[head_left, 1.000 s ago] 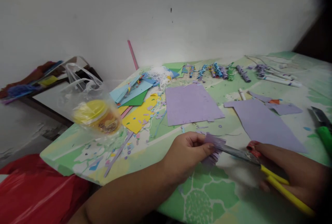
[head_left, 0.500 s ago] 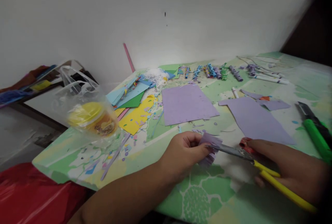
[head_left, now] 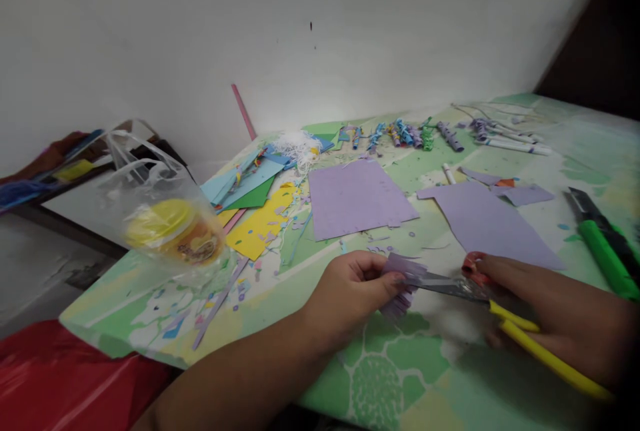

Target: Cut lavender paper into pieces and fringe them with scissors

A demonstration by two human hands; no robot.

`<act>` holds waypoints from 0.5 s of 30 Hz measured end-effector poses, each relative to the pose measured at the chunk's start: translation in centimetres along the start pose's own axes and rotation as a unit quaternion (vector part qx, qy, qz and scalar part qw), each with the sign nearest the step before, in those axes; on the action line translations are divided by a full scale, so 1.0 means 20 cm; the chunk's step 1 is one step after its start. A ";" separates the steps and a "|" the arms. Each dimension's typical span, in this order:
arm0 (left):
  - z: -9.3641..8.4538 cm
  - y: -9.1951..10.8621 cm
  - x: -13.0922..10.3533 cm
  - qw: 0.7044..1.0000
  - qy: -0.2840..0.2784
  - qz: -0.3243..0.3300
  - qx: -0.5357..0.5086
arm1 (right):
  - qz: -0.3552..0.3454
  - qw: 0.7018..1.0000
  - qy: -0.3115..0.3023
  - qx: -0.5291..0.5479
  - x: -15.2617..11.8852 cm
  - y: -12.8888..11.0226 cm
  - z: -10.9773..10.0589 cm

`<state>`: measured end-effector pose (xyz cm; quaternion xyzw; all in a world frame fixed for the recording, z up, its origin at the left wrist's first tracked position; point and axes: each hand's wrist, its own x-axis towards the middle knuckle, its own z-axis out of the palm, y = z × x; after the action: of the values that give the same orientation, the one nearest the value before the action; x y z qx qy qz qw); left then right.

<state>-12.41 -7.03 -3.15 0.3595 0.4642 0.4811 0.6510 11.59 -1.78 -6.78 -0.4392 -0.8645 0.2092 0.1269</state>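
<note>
A fringed purple paper strip (head_left: 400,266) is being pinched narrowly between the thumb and fingers of the left hand (head_left: 350,291), above the table (head_left: 270,298) toward its near edge. The yellow-handled scissors (head_left: 485,299) are being gripped by the right hand (head_left: 545,304), with a small red roll (head_left: 475,268) being held beside its thumb. Their blades are being pointed leftward at the strip, and their long axis is being slanted from the upper left down to the lower right.

A printed logo is being shown on the yellow-lidded tub (head_left: 175,231) inside the clear plastic bag (head_left: 150,174) by the table's left edge, though its wording cannot be read. Fringed paper rolls (head_left: 400,132) and markers (head_left: 513,146) are being supported along the far edge, and a green cutter (head_left: 607,258) is being seen toward the right.

Compared with the previous frame, the blades are perhaps being parted a little more, though blur is making this uncertain; the strip is still being pinched.
</note>
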 end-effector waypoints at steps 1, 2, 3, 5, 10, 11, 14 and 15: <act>0.00 0.00 0.00 1.000 0.003 0.002 0.002 | -0.006 1.000 -0.010 -0.006 0.01 0.00 0.00; 0.00 0.00 0.00 1.000 0.006 0.003 0.005 | -0.010 1.000 -0.024 -0.013 0.01 0.00 0.00; 0.00 0.00 0.00 1.000 0.009 0.002 0.009 | -0.013 0.999 -0.041 -0.020 0.02 0.00 0.00; 0.00 0.00 0.00 1.000 0.013 0.000 0.014 | -0.008 0.998 -0.050 -0.029 0.02 0.00 -0.01; 0.00 -0.01 0.00 1.000 0.011 -0.003 -0.011 | -0.001 0.998 -0.049 -0.035 0.02 -0.01 -0.03; 0.00 -0.01 0.00 1.000 0.007 -0.005 -0.021 | 0.000 0.998 -0.044 -0.039 0.02 -0.01 -0.03; 0.00 -0.01 0.00 0.999 0.002 -0.009 -0.041 | -0.006 0.998 -0.023 -0.055 0.02 0.00 -0.03; 0.00 -0.01 0.00 0.999 0.003 -0.010 -0.043 | -0.008 0.998 -0.019 -0.059 0.02 0.01 -0.03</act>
<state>-12.29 -7.18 -3.36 0.3248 0.4485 0.4951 0.6695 11.74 -1.32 -6.32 -0.4348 -0.8810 0.1652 0.0862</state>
